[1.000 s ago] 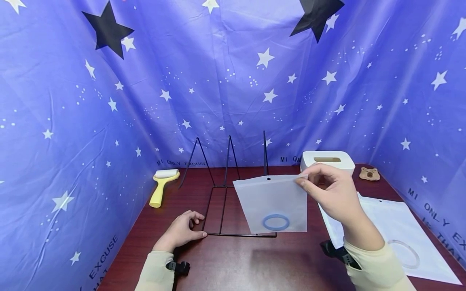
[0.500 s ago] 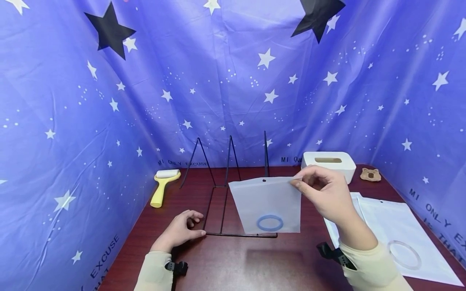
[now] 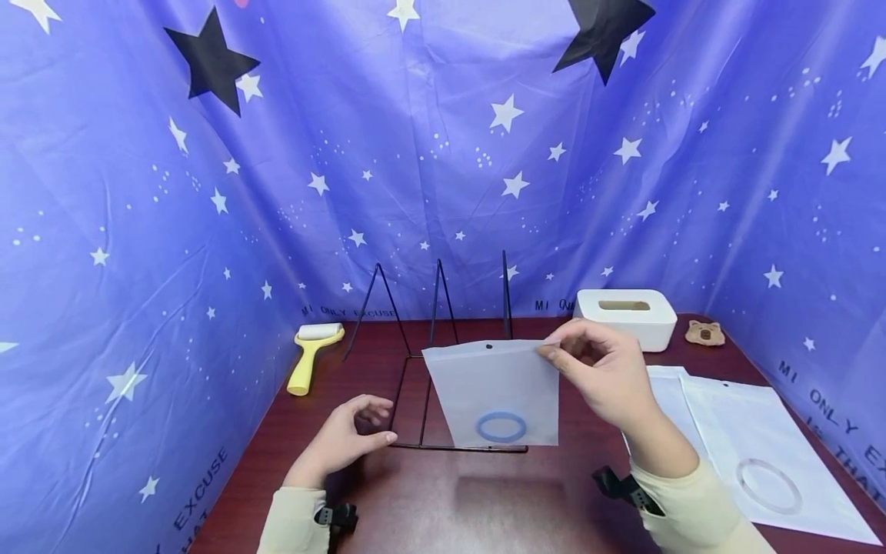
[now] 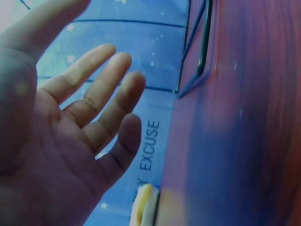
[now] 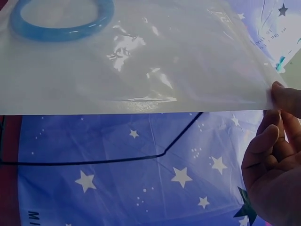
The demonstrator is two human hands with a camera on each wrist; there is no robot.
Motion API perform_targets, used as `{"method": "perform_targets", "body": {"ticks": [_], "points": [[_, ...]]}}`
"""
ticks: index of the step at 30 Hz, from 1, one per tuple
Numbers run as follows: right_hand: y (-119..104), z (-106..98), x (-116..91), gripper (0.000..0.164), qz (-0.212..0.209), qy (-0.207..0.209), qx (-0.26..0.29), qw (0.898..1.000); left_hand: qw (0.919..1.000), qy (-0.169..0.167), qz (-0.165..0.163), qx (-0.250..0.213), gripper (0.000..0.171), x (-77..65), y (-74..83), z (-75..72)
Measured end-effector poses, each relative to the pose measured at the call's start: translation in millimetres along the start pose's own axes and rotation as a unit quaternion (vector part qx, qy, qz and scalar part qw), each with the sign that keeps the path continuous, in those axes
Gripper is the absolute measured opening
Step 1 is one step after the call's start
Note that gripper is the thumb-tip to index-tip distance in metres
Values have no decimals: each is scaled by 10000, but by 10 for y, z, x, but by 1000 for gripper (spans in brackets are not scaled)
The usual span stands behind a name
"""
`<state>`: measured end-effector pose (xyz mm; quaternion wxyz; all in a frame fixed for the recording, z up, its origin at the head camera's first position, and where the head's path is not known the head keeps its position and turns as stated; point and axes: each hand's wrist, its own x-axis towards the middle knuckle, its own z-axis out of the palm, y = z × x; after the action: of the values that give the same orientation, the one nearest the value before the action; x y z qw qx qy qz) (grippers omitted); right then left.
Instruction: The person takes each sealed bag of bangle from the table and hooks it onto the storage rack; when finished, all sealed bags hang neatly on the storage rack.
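Right hand (image 3: 602,373) pinches frosted plastic bag (image 3: 484,388) by top corner, blue bangle (image 3: 501,439) inside. Left hand (image 3: 346,435) beside black wire rack (image 3: 436,447), fingers relaxed, slightly bent.

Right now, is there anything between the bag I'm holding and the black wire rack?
Nothing visible stands between the bag and the black wire rack, part of which it hides. The right hand pinches the bag's top corner; the left hand is beside the rack's near left corner.
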<state>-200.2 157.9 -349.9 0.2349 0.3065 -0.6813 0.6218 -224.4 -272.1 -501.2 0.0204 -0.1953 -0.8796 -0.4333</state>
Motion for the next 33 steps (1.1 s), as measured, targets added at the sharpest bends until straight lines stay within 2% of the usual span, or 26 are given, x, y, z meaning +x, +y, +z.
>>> {"method": "perform_targets", "body": {"ticks": [5, 9, 15, 18, 24, 29, 33], "points": [[38, 72, -14, 20, 73, 55, -101, 9999, 9986, -276, 419, -141, 53, 29, 105, 104], [43, 121, -22, 20, 68, 107, -31, 9999, 9971, -459, 524, -294, 50, 54, 180, 201], [38, 190, -24, 19, 111, 313, -19, 9994, 9920, -636, 662, -871, 46, 104, 255, 366], [52, 234, -22, 18, 80, 463, 43, 9989, 9890, -595, 796, -1093, 39, 145, 279, 454], [106, 328, -41, 19, -105, 552, 355, 9978, 9842, -479, 1023, -1366, 12, 178, 317, 612], [128, 390, -54, 21, -279, 550, 602, 9963, 9843, -258, 1033, -1406, 13, 175, 358, 670], [129, 429, -61, 22, -319, 565, 604, 9961, 9839, -34, 1083, -1423, 8, 166, 366, 673]]}}
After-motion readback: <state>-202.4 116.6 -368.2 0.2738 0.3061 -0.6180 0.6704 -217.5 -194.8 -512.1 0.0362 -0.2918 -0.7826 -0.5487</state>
